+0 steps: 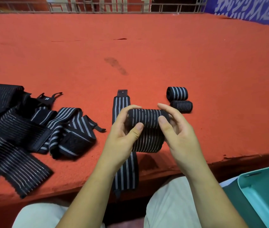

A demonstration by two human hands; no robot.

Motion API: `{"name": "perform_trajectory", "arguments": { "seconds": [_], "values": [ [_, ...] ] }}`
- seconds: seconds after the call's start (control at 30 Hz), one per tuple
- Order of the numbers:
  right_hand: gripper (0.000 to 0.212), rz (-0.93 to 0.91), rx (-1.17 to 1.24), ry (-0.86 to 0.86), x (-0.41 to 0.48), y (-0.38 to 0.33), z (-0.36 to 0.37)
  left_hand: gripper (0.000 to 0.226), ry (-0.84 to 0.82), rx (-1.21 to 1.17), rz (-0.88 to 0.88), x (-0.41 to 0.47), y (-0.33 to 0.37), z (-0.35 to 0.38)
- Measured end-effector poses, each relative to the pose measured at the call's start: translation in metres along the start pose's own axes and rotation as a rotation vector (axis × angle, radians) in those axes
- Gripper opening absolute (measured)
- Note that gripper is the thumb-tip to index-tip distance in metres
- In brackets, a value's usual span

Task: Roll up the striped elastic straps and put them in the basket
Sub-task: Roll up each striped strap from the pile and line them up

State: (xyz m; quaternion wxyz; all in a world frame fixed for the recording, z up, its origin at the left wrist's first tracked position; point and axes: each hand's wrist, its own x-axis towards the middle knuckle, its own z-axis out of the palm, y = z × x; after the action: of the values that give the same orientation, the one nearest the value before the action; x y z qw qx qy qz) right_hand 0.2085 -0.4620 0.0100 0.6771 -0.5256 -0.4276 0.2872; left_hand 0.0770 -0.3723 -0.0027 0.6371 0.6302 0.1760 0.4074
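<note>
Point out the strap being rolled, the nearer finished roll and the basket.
half-rolled strap [147,116]: head view, middle of its rolled part.
nearer finished roll [181,106]: head view, middle of its striped side.
basket [268,188]: head view, bare inner floor.

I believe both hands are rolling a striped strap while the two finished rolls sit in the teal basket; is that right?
Not quite: in the head view the two finished rolls lie on the red surface beyond the right hand, not in the teal basket. The left hand and right hand do hold a striped strap.
</note>
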Motion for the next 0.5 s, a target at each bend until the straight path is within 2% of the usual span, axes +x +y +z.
{"name": "perform_trajectory", "arguments": {
  "seconds": [0.2, 0.33, 0.5],
  "values": [
    [0.039, -0.07, -0.003, 0.023, 0.0019, 0.0032, -0.0045, 0.053, -0.043, 0.0, -0.059, -0.0031, -0.0058, -0.0028],
    [0.037, -0.132, -0.03, -0.031, 0.0013, 0.005, -0.0064, 0.037, -0.03, 0.017, -0.116, -0.0025, -0.0066, -0.0009],
    [0.035, -0.048, -0.002, -0.033, -0.0015, 0.0068, -0.0028, 0.024, 0.047, -0.056, -0.101, 0.0005, -0.0106, -0.0031]
  ]
}}
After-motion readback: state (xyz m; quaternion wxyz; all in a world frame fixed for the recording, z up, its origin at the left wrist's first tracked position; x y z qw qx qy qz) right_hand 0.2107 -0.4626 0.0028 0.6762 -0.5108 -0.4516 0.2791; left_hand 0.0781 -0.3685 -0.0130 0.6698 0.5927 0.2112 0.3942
